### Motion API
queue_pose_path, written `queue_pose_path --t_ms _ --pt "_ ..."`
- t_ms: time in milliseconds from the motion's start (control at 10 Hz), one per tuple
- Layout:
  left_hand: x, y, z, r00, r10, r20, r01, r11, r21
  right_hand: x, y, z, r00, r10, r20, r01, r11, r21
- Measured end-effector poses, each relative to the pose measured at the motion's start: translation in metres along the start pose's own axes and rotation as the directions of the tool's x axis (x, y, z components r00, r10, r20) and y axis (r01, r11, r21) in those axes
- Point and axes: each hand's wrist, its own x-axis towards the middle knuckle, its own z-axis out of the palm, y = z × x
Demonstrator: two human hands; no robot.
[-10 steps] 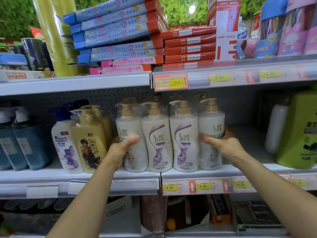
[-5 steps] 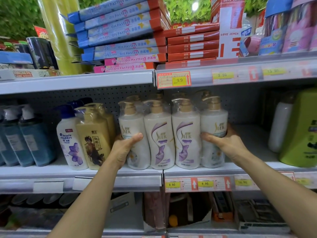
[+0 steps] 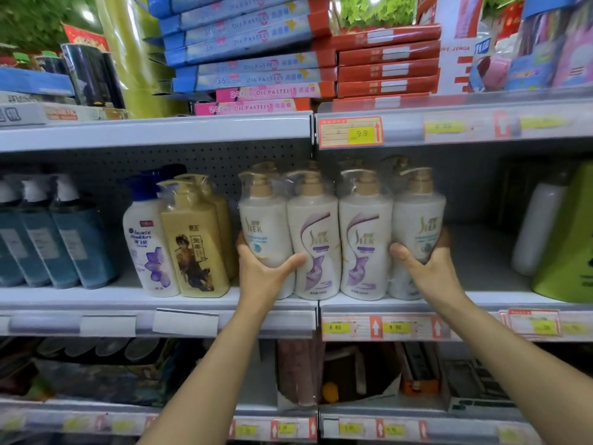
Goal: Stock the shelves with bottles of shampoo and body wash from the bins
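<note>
Most of the fingers of the left hand (image 3: 263, 274) and the right hand (image 3: 430, 271) are hidden behind the goods they hold, and the pump tops in the row behind show only as blurred shapes. A green container (image 3: 571, 245) is cut off by the right edge. Four white bottles (image 3: 313, 226) read "SLEK". To their left stand a "head & shoulders" bottle (image 3: 144, 242) and a yellow bottle (image 3: 192, 242) with a drawn figure. Boxes (image 3: 266, 91) above read "OIL PASTELS", and a price tag (image 3: 351, 131) reads 9.9. The white bottles stand side by side at the front of the middle shelf (image 3: 96, 297), their tan pumps wrapped in clear plastic; the middle two bear purple swirls. The left hand clasps the leftmost bottle (image 3: 261, 220), thumb across its front, and the right hand clasps the rightmost bottle (image 3: 418, 220).
</note>
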Motion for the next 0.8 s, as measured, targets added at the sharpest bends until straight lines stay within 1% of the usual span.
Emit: queue_pose_path --t_ms 100,200,300,400,500,600,700,800 --pt "-0.004 -0.002 -0.003 1.000 0.006 0.026 -0.006 1.000 0.021 -0.015 -0.005 0.010 0.996 -0.005 -0.087 0.001 0.999 -0.046" --pt "-0.008 -0.005 -0.011 0.996 0.033 0.083 -0.040 0.996 0.082 -0.033 -0.010 0.028 0.977 0.004 -0.211 -0.033 0.991 -0.132" --pt "-0.010 -0.009 -0.020 0.987 0.037 0.157 -0.056 0.991 0.120 -0.050 -0.015 0.048 0.960 0.017 -0.279 -0.064 0.985 -0.159" --pt "-0.009 -0.009 -0.029 0.971 0.022 0.238 -0.049 0.993 0.107 -0.065 -0.023 0.067 0.934 -0.014 -0.357 -0.049 0.985 -0.167" --pt "-0.007 -0.008 -0.040 0.961 0.020 0.277 -0.052 0.993 0.110 -0.082 -0.030 0.088 0.923 -0.023 -0.385 -0.050 0.983 -0.178" --pt "-0.008 -0.008 -0.049 0.940 0.023 0.339 -0.048 0.997 0.064 -0.101 -0.031 0.107 0.923 -0.026 -0.385 -0.036 0.988 -0.151" --pt "-0.013 -0.003 -0.060 0.922 -0.007 0.387 -0.007 0.999 0.034 -0.124 -0.039 0.123 0.923 -0.009 -0.385 -0.038 0.993 -0.114" --pt "-0.017 0.000 -0.067 0.921 -0.057 0.386 0.082 0.996 -0.047 -0.140 -0.043 0.132 0.929 -0.015 -0.369 -0.014 0.997 -0.075"
